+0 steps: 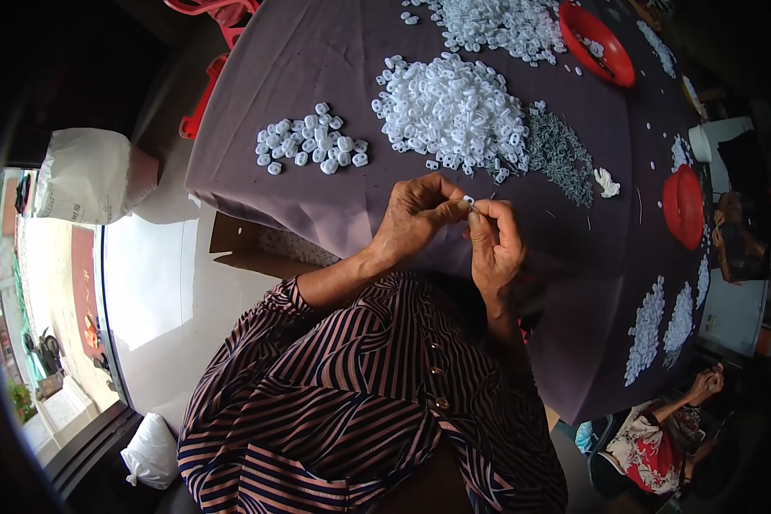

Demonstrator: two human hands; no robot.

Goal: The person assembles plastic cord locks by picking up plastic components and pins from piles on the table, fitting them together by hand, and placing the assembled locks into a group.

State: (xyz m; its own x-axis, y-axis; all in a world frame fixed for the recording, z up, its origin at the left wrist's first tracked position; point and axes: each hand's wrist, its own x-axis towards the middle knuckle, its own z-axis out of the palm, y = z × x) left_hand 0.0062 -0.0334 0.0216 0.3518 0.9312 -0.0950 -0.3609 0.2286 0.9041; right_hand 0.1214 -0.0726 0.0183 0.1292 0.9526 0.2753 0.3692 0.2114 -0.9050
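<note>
Close together at the table's near edge, both my hands are pinched around a small white plastic piece [469,200]. My left hand [411,218] grips it between thumb and fingertips. From the other side, my right hand [495,244] is closed at its fingertips; whatever it pinches is too small to make out. Just beyond lies a large heap of small white plastic pieces [450,111]. Beside it on the right is a pile of small grey pins [561,154]. A smaller group of white pieces [317,141] is spread out to the left.
A dark cloth covers the table [257,77]. Two red bowls [598,47] stand at the right, near more white piles [647,330]. A crumpled white scrap [606,182] lies past the pins. Below the edge sits a cardboard box [231,244]. Another person [660,437] sits at lower right.
</note>
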